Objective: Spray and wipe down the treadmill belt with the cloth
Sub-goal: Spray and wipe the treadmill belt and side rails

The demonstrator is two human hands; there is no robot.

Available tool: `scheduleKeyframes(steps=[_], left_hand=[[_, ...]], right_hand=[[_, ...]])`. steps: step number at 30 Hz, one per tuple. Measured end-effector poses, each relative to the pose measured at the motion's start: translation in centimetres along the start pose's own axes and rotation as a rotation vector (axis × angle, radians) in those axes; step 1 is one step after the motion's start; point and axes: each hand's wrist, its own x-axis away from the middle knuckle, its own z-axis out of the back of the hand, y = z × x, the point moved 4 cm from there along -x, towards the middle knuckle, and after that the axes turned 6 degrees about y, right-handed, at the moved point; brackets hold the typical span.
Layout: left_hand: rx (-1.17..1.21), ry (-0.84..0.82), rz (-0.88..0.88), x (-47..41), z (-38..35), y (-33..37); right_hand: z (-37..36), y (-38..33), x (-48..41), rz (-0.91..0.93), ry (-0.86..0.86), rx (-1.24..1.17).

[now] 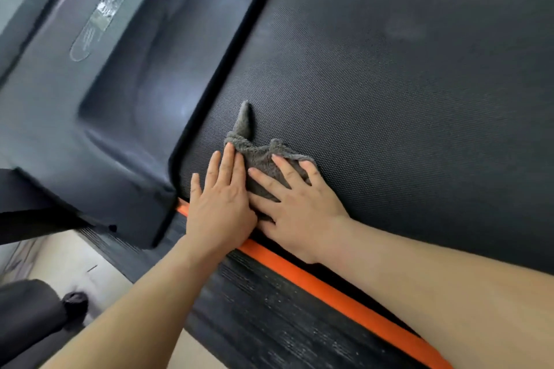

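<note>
The treadmill belt (389, 93) is black with a fine dotted texture and fills the right and centre of the view. A grey fluffy cloth (257, 153) lies bunched on the belt near its front corner. My right hand (293, 204) presses flat on the cloth with fingers spread. My left hand (220, 204) lies flat beside it, its fingertips touching the cloth's left edge. No spray bottle is in view.
An orange stripe (329, 287) borders the belt along the black ribbed side rail (269, 317). The dark motor cover (126, 93) with a silver logo sits at the belt's front. Pale floor (75, 257) and a dark object (30, 308) show at lower left.
</note>
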Motion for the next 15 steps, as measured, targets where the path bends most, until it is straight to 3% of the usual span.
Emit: scheduleKeyframes(steps=[6,9,13,15], left_hand=[[0.044,0.031,-0.184,-0.6,-0.9,3.4],[0.232,0.015,-0.194,-0.1,-0.3,9.1],[0.374,0.02,-0.389,2.4,1.2,19.3],[0.368,-0.006,-0.506,4.6,1.1,23.8]], right_hand=[[1.7,3.1,2.4,-0.04,0.016,0.051],[2.4,6.3,6.1,-0.126,-0.022,0.085],[3.6,12.0,15.3,-0.282,-0.055,0.081],[3.6,14.4,20.5,-0.341,0.009,0.1]])
